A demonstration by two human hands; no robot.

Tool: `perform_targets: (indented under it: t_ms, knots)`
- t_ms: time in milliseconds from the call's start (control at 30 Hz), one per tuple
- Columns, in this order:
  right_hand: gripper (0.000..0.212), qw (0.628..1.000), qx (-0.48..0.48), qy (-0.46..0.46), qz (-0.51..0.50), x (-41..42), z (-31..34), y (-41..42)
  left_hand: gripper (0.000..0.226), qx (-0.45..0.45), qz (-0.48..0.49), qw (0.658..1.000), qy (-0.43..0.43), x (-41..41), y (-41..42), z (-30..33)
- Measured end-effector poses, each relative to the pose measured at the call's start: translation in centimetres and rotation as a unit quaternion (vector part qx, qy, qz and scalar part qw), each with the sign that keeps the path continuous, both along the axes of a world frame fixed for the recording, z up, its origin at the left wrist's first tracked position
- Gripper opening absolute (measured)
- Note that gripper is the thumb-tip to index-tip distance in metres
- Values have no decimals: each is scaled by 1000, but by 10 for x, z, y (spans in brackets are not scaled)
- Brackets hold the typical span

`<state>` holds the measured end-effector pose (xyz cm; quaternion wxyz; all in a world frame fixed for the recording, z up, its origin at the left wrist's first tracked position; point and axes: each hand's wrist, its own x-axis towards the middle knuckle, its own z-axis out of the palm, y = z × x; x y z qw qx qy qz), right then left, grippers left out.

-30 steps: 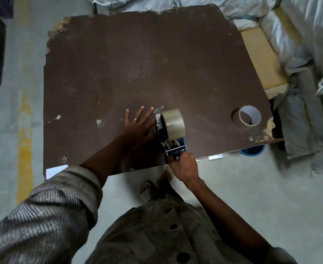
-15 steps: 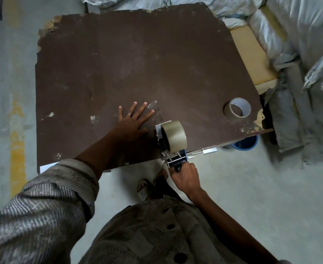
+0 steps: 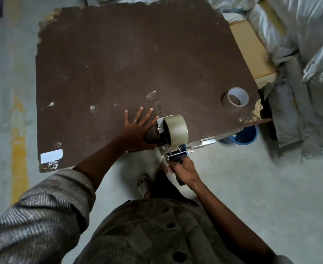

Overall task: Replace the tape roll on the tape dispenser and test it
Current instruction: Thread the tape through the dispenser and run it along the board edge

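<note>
Head view: my right hand (image 3: 183, 171) is closed around the handle of the tape dispenser (image 3: 171, 137), off the near edge of the tabletop (image 3: 118, 54). My left hand (image 3: 136, 130) lies flat, fingers spread, holding nothing, just left of the mounted tape roll (image 3: 175, 129). Dispenser's long axis runs from me outward; a clear strip (image 3: 155, 101), faint, seems laid ahead. Old roll (image 3: 235, 99) sits well right.

Loaded tape dispenser (image 3: 171, 138) at board edge
</note>
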<state>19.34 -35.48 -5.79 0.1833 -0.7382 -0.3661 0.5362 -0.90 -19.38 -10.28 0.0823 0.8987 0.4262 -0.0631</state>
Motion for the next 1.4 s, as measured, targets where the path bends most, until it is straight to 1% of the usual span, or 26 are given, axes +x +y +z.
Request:
perform_targets:
  t_ms: [67, 100, 167, 267, 433, 500, 633, 733, 800, 1000, 1167, 1300, 1400]
  knots:
    - [23, 999, 11, 36, -13, -2, 1, 0, 126, -10, -7, 1000, 9, 1, -7, 1]
    - [26, 998, 21, 47, -21, -4, -1, -1, 127, -15, -13, 1000, 14, 2, -8, 2]
    - [29, 998, 42, 39, -35, -8, -4, -3, 125, -23, -16, 999, 23, 3, -9, 2]
    - [22, 996, 63, 33, -56, -8, -10, -4, 116, -32, -3, 999, 26, 5, -11, 3]
    - [9, 995, 66, 35, -70, -7, -6, -4, 115, -43, 3, 999, 24, 5, -15, 6]
    - [10, 995, 59, 35, -73, -7, -3, -7, 116, -49, 5, 999, 21, 5, -14, 7]
    - [21, 997, 39, 23, -65, -6, -1, -17, 124, -49, 11, 998, 31, 5, -13, 6]
    - [23, 998, 37, 11, -57, -4, 1, -30, 128, -48, 13, 998, 30, 5, -14, 6]
    - [20, 998, 38, 2, -58, -3, -2, -41, 129, -48, 17, 998, 26, 5, -14, 6]
    - [15, 997, 27, 7, -69, -3, 0, -60, 129, -47, 21, 998, 20, 5, -15, 5]
    - [22, 996, -12, 15, -87, -1, -4, -64, 128, -53, 28, 998, 12, 5, -16, 5]
    - [28, 996, -18, 10, -93, -5, -4, -61, 128, -46, 26, 999, 13, 6, -16, 5]
    - [26, 996, -12, -6, -86, -9, -4, -57, 128, -44, 25, 999, 12, 5, -16, 4]
